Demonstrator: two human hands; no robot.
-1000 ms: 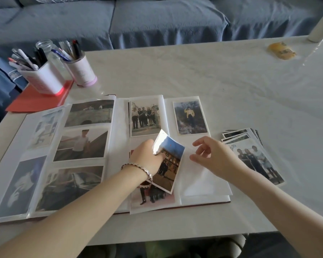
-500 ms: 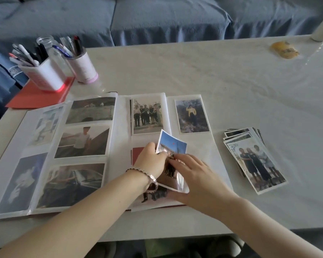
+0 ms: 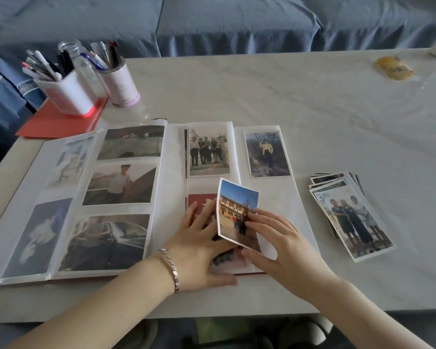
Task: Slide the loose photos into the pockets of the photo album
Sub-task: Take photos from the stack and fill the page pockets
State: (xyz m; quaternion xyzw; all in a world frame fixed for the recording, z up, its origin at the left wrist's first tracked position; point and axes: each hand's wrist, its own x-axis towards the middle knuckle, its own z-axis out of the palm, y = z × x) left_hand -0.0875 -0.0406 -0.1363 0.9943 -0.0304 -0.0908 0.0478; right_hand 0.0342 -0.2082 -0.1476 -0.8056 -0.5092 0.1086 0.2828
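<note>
Clear plastic pockets fill the open photo album [image 3: 173,172], and those out to the left of our left hand [image 3: 199,245] each hold a picture. That hand lies flat on the album's right-hand page. Its fingers are straight and a little spread, pressing down over a pocket with a red print, and it pinches nothing.

Just to its right, with one edge over its fingers, is the loose photo [image 3: 237,205] of an orange building. It is raised off the page, and its long axis runs away from us, tipped only a little. Our right hand [image 3: 282,245] pinches it, fingers across the lower face and thumb beneath the near edge, so this hand is the nearer one and carries it.

Under and just beyond the right hand lies the empty pocket [image 3: 287,197] in the page's outer column. Its long axis runs nearly the same way as the photo's. We judge that the next move turns on squaring the two and shifting the photo slightly rightward. We cannot tell where the pocket's mouth opens.

Well to the right of both hands rests the stack of photos [image 3: 350,215] that remain to be sleeved.
</note>
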